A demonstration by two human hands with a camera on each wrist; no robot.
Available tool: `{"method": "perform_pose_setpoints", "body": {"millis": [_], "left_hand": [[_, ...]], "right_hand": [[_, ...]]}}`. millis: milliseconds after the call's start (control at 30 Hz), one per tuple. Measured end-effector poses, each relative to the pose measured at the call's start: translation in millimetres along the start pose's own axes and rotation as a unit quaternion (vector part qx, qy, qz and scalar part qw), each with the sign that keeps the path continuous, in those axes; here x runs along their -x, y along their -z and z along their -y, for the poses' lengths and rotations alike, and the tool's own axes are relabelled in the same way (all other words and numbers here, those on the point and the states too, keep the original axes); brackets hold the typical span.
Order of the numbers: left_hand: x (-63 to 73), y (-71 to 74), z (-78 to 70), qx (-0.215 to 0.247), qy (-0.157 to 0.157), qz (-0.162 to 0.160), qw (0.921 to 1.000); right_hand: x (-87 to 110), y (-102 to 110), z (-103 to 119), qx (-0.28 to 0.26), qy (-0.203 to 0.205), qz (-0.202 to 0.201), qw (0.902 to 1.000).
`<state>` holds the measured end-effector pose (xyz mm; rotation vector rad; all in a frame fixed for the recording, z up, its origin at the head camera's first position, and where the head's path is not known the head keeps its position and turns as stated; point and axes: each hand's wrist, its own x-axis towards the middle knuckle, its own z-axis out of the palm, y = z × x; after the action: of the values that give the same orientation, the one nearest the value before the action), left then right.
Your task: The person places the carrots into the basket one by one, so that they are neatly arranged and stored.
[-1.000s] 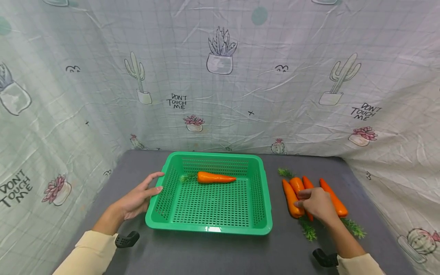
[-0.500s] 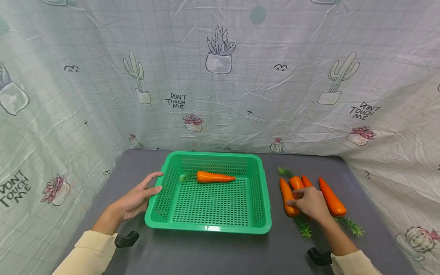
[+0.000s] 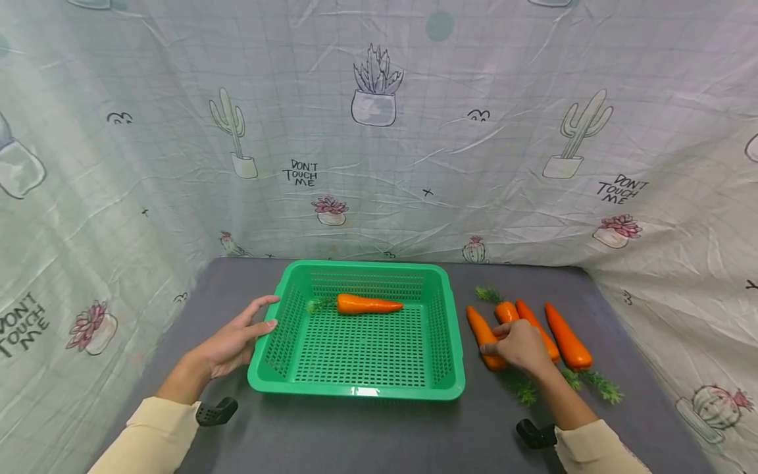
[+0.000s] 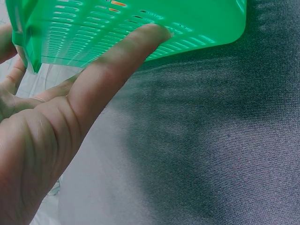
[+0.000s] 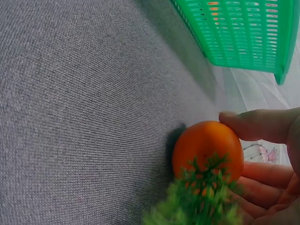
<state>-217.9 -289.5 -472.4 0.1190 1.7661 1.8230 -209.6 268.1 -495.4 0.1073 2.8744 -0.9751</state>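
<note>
Pinching leftmost carrot (image 3: 478, 326) near thick end, right hand (image 3: 522, 347) thumb opposite fingers | carrot on or just above grey tabletop (image 3: 379, 434), right of green basket (image 3: 355, 391) | long axis: tip away, slightly left | left hand (image 3: 232, 347) farther, fingers spread, at basket's left rim

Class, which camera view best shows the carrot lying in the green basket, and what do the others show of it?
The head view: it looks down into the green basket, so the carrot shows uncovered along its orange length. Both wrist views see the basket from outside, giving only small orange patches through its slotted side.
</note>
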Motion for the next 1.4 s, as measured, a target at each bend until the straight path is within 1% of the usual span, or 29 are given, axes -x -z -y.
{"method": "perform_pose_setpoints", "body": {"millis": [133,333,500,600,900,1000,1200,1400], "left_hand": [[-2.0,-0.4,-1.6,-0.006,0.0,-0.002,1.0],[-1.5,-0.5,-2.1,-0.011,0.0,-0.005,0.9999],[0.0,-0.8,-0.8,-0.006,0.002,-0.004,1.0],[-0.3,-0.6,-0.3,-0.003,0.0,-0.003,1.0],[-1.2,-0.4,-0.3,-0.002,0.001,-0.004,1.0],[-1.1,-0.9,-0.9,-0.002,0.002,-0.006,1.0],[-0.1,-2.9,-2.3,-0.001,0.004,-0.007,1.0],[-0.3,-1.9,-2.0,0.0,0.001,-0.003,1.0]], "right_hand": [[0.8,3.8,-0.7,-0.025,-0.013,0.01,0.9996],[1.3,11.5,0.5,-0.038,-0.026,0.01,0.9989],[3.2,20.1,4.1,-0.065,-0.036,0.028,0.9969],[3.8,25.4,6.7,-0.084,-0.036,0.037,0.9951],[5.6,38.0,10.9,-0.108,-0.03,0.028,0.9933],[5.7,40.8,11.4,-0.126,-0.029,0.032,0.9911],[6.4,48.6,14.5,-0.161,-0.031,0.051,0.9851],[7.2,56.7,20.8,-0.175,-0.029,0.068,0.9818]]}}
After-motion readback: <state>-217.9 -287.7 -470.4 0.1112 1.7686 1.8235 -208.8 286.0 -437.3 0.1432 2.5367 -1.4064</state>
